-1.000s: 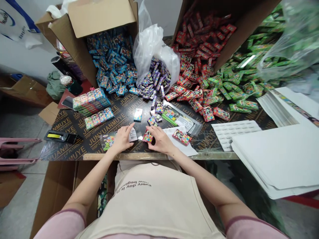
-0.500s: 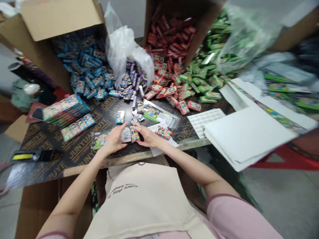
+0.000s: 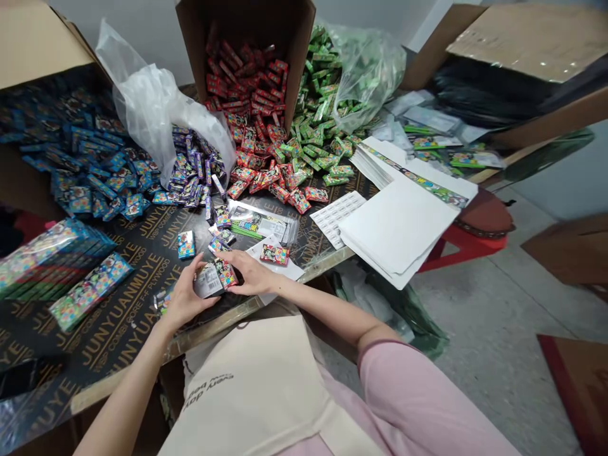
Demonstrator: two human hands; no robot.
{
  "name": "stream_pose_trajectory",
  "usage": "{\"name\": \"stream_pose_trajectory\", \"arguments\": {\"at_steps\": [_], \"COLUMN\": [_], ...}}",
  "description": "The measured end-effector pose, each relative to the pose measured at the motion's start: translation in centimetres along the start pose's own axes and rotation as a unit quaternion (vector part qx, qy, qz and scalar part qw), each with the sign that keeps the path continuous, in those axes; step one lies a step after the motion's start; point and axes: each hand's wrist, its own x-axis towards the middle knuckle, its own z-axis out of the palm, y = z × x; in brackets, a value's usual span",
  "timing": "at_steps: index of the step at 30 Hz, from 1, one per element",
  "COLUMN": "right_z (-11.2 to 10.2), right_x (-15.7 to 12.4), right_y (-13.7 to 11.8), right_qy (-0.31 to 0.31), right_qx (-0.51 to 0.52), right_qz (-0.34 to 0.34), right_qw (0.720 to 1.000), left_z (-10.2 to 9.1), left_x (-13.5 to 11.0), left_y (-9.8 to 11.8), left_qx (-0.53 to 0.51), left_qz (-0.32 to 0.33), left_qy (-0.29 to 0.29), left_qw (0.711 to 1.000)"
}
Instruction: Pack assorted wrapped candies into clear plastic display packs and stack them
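My left hand (image 3: 183,299) is closed around a clear plastic packet (image 3: 208,282) with a barcode label, near the table's front edge. My right hand (image 3: 247,271) pinches a small red candy pack (image 3: 227,273) at the packet's mouth. A second red pack (image 3: 274,254) lies on white paper just right of my hands, and a blue pack (image 3: 185,244) lies beyond them. Filled clear packets (image 3: 259,225) rest behind my hands.
Loose packs are heaped at the back: blue (image 3: 90,171), purple spilling from a plastic bag (image 3: 194,171), red from a cardboard box (image 3: 247,101), green (image 3: 318,107). Wrapped bundles (image 3: 57,266) lie left. White sheets (image 3: 399,221) overhang the dark plywood table (image 3: 109,329) at right.
The view has swung to the right, showing floor and boxes there. My hands have lifted the packet slightly and the red pack now sits at its opening.
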Motion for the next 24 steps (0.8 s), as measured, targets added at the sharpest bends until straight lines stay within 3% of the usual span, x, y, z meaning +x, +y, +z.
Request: {"name": "stream_pose_trajectory", "arguments": {"at_steps": [3, 5, 8, 10, 12, 14, 15, 17, 20, 22, 24], "right_z": [0.5, -0.2, -4.8, -10.0, -15.7, -20.5, -22.2, -24.1, -24.0, -23.2, -22.3], "right_x": [-0.6, -0.5, 0.3, 0.4, -0.4, -2.0, -3.0, -4.7, -6.1, -6.3, -6.1], "right_y": [-0.9, -0.8, 2.9, 8.1, 14.5, 20.4, 22.7, 25.8, 27.1, 26.6, 25.8], "right_qy": [-0.004, -0.020, 0.042, 0.198, 0.328, 0.359, 0.348, 0.305, 0.239, 0.288, 0.409], "right_qx": [-0.021, -0.051, -0.135, -0.205, -0.245, -0.237, -0.222, -0.179, -0.154, -0.145, -0.104], "right_qz": [-0.005, -0.007, 0.064, 0.217, 0.371, 0.491, 0.530, 0.577, 0.567, 0.534, 0.471], "right_qw": [1.000, 0.998, 0.988, 0.934, 0.833, 0.758, 0.740, 0.736, 0.773, 0.781, 0.775], "left_z": [0.4, 0.7, 0.7, 0.3, -0.1, -0.4, -0.4, -0.5, -0.5, -0.7, -0.9], "left_x": [0.2, 0.3, 0.2, -0.1, -0.5, -0.8, -0.8, -0.7, -0.4, -0.5, -0.8], "left_y": [0.2, 0.2, -0.2, -0.5, -0.7, -0.6, -0.5, -0.2, 0.1, 0.1, -0.1], "left_qx": [-0.002, 0.016, 0.080, 0.145, 0.215, 0.266, 0.282, 0.293, 0.294, 0.293, 0.290], "left_qz": [-0.030, -0.029, -0.011, 0.002, 0.006, 0.002, -0.003, -0.010, -0.022, -0.028, -0.038], "left_qy": [0.034, 0.032, -0.022, -0.081, -0.137, -0.172, -0.184, -0.201, -0.206, -0.203, -0.199], "left_qw": [0.999, 0.999, 0.997, 0.986, 0.967, 0.948, 0.942, 0.935, 0.933, 0.934, 0.935]}}
